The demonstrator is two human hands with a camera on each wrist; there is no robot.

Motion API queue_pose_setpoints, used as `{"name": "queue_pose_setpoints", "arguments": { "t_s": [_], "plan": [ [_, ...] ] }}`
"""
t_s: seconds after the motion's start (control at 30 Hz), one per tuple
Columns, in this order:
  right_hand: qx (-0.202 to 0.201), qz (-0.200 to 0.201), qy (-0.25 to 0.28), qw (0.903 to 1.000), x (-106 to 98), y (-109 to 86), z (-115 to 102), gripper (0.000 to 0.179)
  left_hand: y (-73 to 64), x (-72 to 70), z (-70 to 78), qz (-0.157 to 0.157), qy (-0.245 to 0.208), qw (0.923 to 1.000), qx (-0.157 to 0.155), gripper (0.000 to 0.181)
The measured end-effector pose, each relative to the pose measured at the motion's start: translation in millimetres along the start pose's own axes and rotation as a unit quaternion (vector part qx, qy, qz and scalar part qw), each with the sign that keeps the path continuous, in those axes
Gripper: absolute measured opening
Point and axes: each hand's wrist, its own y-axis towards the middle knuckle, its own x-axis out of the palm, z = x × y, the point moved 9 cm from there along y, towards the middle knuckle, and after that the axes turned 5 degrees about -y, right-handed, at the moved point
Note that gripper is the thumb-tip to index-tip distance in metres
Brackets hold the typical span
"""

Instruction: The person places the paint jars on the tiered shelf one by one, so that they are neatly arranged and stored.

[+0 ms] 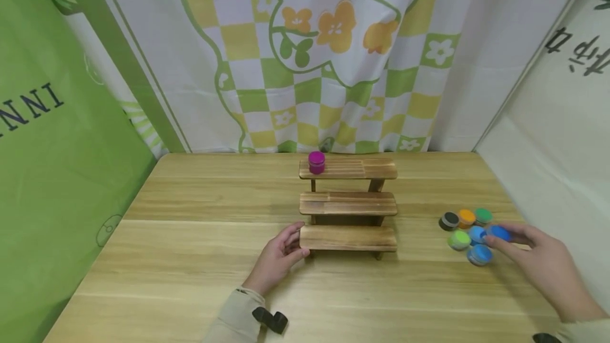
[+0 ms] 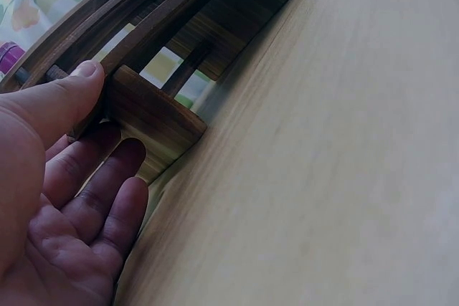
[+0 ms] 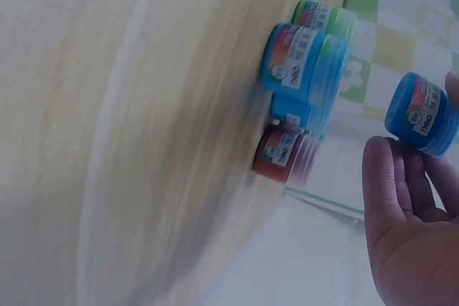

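Note:
A three-tier wooden display stand (image 1: 348,238) stands on the table in the head view. My left hand (image 1: 276,259) holds the left end of its lowest step. In the left wrist view the thumb (image 2: 68,98) lies on the step's end, with the other fingers bent below. At the right, my right hand (image 1: 543,263) pinches a dark blue paint jar (image 3: 422,114) between thumb and fingers, raised off the table in the right wrist view. A magenta jar (image 1: 316,163) sits at the left end of the top step.
Close to my right hand several small jars stand grouped on the table (image 1: 190,258): black (image 1: 449,221), orange (image 1: 466,218), green (image 1: 483,216), lime (image 1: 459,240) and light blue (image 1: 479,254). A patterned curtain (image 1: 329,94) hangs behind the table.

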Motion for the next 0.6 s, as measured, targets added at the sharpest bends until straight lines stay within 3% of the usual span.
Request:
{"name": "queue_pose_setpoints", "arguments": {
  "t_s": [0.6],
  "plan": [
    [-0.046,0.014,-0.006,0.9988,-2.7,3.3,-39.0,0.068,0.9,1.1,-2.0,-0.003,0.000,1.0000,-0.003,0.066]
  ]
}}
